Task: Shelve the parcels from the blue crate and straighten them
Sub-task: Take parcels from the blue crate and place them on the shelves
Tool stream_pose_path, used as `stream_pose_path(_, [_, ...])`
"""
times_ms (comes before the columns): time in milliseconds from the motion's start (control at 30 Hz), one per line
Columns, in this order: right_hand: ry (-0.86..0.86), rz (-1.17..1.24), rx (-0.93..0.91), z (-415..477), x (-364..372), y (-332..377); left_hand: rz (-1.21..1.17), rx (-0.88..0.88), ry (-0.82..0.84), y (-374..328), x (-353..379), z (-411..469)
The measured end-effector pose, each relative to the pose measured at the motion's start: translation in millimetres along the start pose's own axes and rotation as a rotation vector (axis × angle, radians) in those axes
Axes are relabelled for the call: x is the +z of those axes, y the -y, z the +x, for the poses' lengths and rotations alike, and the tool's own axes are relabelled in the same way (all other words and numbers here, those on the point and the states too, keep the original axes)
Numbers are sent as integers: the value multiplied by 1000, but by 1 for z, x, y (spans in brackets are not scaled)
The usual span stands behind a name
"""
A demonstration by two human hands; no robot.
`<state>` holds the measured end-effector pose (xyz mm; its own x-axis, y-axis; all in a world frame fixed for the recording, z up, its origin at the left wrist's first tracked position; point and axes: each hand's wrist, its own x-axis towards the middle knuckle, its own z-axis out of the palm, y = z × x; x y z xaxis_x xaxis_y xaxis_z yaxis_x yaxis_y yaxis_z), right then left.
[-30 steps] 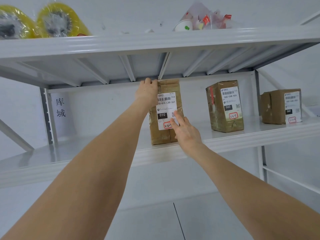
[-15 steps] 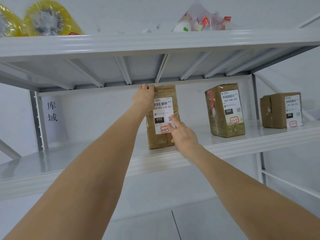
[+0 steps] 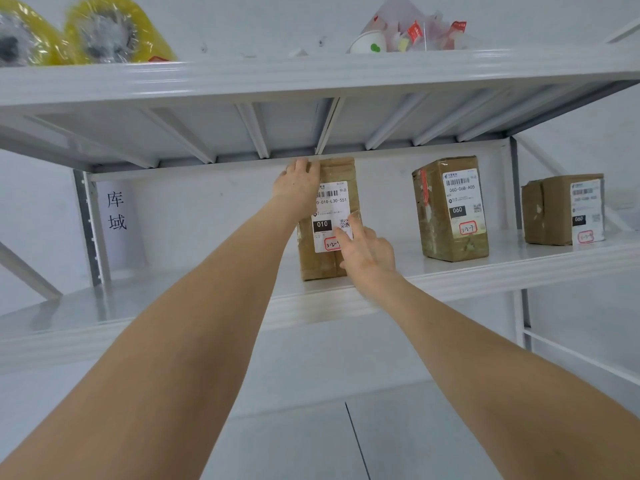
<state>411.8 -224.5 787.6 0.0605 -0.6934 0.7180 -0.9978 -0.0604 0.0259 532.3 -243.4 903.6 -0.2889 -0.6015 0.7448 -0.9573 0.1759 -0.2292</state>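
The parcel [image 3: 329, 220] is stood upright on the middle shelf [image 3: 450, 280], left of centre. Its long axis is vertical and its label [image 3: 330, 202] is turned toward the camera. Its top is seen just under the upper shelf [image 3: 311, 77].

Both arms are stretched up and forward to it. The left hand [image 3: 298, 183] is laid over the upper left corner, its fingers curled close together over the top edge, so the corner is gripped. The right hand [image 3: 369, 252] is raised against the lower right of the label, back toward the camera. Its fingers are straight and slightly spread, and their tips are pressed on the label beside the QR code. Nothing is held in it.

A second parcel [image 3: 450, 209] and a third parcel [image 3: 562, 209] are seen further right on the same shelf, well apart. Yellow tape rolls [image 3: 114, 32] are kept on the upper shelf.
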Motion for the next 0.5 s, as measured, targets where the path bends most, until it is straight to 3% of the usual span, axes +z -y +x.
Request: stream_pose_path(500, [3, 74, 18, -79, -23, 1, 49, -44, 150, -39, -24, -104])
